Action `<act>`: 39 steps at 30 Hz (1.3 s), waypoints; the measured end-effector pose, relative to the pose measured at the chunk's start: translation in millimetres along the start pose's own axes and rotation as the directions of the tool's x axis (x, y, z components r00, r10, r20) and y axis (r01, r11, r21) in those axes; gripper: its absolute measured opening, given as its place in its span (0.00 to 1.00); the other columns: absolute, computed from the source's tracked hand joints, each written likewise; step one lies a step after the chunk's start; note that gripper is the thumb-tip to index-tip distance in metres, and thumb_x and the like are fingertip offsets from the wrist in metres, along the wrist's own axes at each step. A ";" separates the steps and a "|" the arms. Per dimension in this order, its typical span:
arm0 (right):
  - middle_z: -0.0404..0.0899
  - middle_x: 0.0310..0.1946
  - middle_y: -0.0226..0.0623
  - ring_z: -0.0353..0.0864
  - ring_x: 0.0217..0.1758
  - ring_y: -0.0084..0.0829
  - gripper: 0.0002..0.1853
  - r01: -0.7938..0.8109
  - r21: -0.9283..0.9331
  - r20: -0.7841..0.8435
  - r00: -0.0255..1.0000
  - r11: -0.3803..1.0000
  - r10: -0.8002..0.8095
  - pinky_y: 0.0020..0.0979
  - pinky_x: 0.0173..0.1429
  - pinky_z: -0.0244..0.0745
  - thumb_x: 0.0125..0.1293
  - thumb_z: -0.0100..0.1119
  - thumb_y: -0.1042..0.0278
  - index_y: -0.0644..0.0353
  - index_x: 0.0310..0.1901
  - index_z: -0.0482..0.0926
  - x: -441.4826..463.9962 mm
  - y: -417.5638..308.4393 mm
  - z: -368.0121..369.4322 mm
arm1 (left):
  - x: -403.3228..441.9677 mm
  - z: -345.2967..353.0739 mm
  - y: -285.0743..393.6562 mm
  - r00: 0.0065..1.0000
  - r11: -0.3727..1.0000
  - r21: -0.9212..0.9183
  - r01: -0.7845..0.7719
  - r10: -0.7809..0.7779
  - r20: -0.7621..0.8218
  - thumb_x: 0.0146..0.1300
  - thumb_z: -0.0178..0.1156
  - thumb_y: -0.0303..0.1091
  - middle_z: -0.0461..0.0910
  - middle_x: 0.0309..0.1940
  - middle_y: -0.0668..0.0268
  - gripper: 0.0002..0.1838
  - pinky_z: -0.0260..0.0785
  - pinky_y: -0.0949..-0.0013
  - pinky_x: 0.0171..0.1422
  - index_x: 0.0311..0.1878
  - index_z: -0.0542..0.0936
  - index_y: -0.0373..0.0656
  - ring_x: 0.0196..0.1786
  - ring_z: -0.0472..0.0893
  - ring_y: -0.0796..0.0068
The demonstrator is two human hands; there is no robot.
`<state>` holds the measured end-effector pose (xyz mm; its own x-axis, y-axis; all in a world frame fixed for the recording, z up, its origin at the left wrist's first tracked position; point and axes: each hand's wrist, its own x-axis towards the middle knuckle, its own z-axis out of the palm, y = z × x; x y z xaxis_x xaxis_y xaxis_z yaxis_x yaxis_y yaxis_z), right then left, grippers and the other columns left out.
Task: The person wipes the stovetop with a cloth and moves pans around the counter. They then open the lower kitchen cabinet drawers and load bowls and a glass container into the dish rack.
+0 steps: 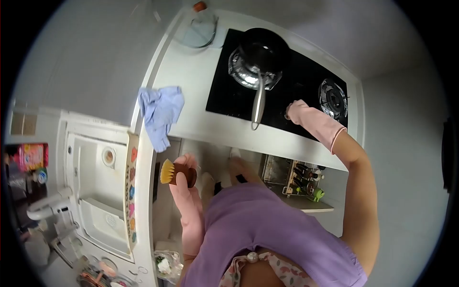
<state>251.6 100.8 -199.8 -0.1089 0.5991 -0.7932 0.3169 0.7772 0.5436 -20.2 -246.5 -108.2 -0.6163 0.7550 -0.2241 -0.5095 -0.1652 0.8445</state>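
Here's the left hand (180, 191), pink-gloved, and its fingers are closed round the brush (185, 173)! Thumb along the near side, the others wrapped over the far side, brown body snug between them, yellow bristles (167, 172) poking out to the left. That brush is up in the air, just off the front edge of the worktop (193, 81), near its left corner, with the floor below.

Over to the right hand (297, 112), gloved to match, arm stretched out over the front edge. It's down at the black hob (299, 71), close to the hob's front edge, between the steel pan handle (258, 103) and the right burner (333, 99). Those fingers are bent, tips turned down and partly hidden; whether they grip anything, I cannot tell.

The dark pan (264, 48) sits on the left burner, handle pointing at the front edge, and a blue cloth (162, 112) drapes over that edge at the worktop's left corner.
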 end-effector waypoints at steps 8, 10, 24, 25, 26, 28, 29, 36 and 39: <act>0.81 0.51 0.30 0.82 0.52 0.35 0.13 -0.035 -0.054 -0.031 0.999 0.998 0.033 0.37 0.45 0.81 0.62 0.59 0.62 0.47 0.48 0.83 -16.5 1.6 -8.1 | -40.9 -75.3 -5.4 0.985 0.989 -0.019 0.147 -0.149 -0.087 0.67 0.54 0.46 0.73 0.55 0.57 0.26 0.62 0.63 0.69 0.59 0.70 0.34 0.61 0.73 0.65; 0.82 0.50 0.27 0.82 0.52 0.32 0.13 -0.063 -0.029 -0.005 0.998 0.998 0.063 0.35 0.47 0.80 0.66 0.56 0.57 0.45 0.49 0.83 -17.0 3.0 -12.2 | -47.4 -82.5 -6.2 0.980 0.986 -0.065 0.156 -0.162 -0.112 0.66 0.56 0.45 0.75 0.54 0.57 0.26 0.62 0.64 0.66 0.58 0.71 0.32 0.58 0.74 0.66; 0.85 0.37 0.39 0.85 0.43 0.39 0.07 -0.168 0.105 -0.141 0.973 0.980 0.182 0.30 0.44 0.81 0.58 0.60 0.71 0.55 0.37 0.85 -24.1 0.3 -7.6 | -74.9 -125.2 -26.3 0.964 0.974 -0.047 0.222 -0.226 -0.139 0.66 0.54 0.44 0.72 0.56 0.54 0.26 0.63 0.62 0.68 0.59 0.69 0.32 0.61 0.72 0.63; 0.85 0.35 0.41 0.85 0.42 0.40 0.07 -0.139 0.119 -0.176 0.971 0.983 0.159 0.31 0.43 0.81 0.56 0.60 0.73 0.56 0.37 0.85 -27.1 1.0 -7.7 | -75.4 -123.8 -25.5 0.965 0.975 -0.036 0.219 -0.222 -0.139 0.66 0.55 0.44 0.72 0.56 0.54 0.26 0.63 0.62 0.68 0.59 0.69 0.32 0.61 0.73 0.63; 0.85 0.34 0.43 0.85 0.41 0.41 0.08 -0.109 0.132 -0.212 0.968 0.985 0.135 0.31 0.43 0.81 0.54 0.60 0.75 0.57 0.36 0.85 -29.1 1.3 -7.3 | -75.9 -122.7 -25.7 0.966 0.976 -0.025 0.216 -0.217 -0.139 0.66 0.55 0.45 0.72 0.56 0.54 0.27 0.63 0.62 0.68 0.59 0.69 0.32 0.60 0.73 0.63; 0.84 0.32 0.45 0.85 0.39 0.44 0.08 -0.064 0.212 -0.327 0.936 0.975 0.132 0.32 0.41 0.81 0.55 0.57 0.76 0.59 0.33 0.85 -28.1 4.4 2.3 | -77.4 -121.4 -27.4 0.967 0.977 -0.041 0.207 -0.211 -0.142 0.67 0.55 0.45 0.72 0.56 0.55 0.27 0.63 0.62 0.68 0.59 0.69 0.32 0.60 0.73 0.63; 0.83 0.31 0.46 0.84 0.39 0.45 0.08 -0.037 0.249 -0.385 0.913 0.968 0.134 0.32 0.40 0.80 0.55 0.55 0.76 0.59 0.31 0.85 -27.1 6.0 6.0 | -77.8 -120.9 -27.6 0.968 0.978 -0.049 0.202 -0.207 -0.144 0.67 0.55 0.45 0.72 0.56 0.55 0.27 0.63 0.62 0.68 0.59 0.69 0.32 0.60 0.73 0.63; 0.81 0.28 0.49 0.81 0.35 0.47 0.08 0.082 0.212 -0.511 0.859 0.974 0.038 0.35 0.38 0.77 0.58 0.52 0.74 0.63 0.30 0.82 -33.9 5.4 7.7 | -81.7 -123.3 -22.1 0.965 0.979 -0.008 0.205 -0.203 -0.167 0.67 0.54 0.45 0.72 0.56 0.56 0.27 0.62 0.63 0.69 0.59 0.69 0.32 0.60 0.73 0.64; 0.80 0.28 0.50 0.81 0.34 0.48 0.08 0.091 0.112 -0.539 0.842 0.990 -0.017 0.36 0.37 0.77 0.58 0.51 0.74 0.65 0.30 0.81 -39.1 4.5 6.7 | -83.6 -123.2 -22.1 0.968 0.982 -0.005 0.191 -0.189 -0.167 0.66 0.55 0.46 0.72 0.56 0.56 0.27 0.62 0.63 0.69 0.59 0.68 0.32 0.60 0.73 0.64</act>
<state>263.6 79.6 -168.2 -0.6047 0.5951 -0.5294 0.4090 0.8023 0.4348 -31.4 -384.1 -168.1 -0.6002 0.6558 -0.4580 -0.6210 -0.0211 0.7835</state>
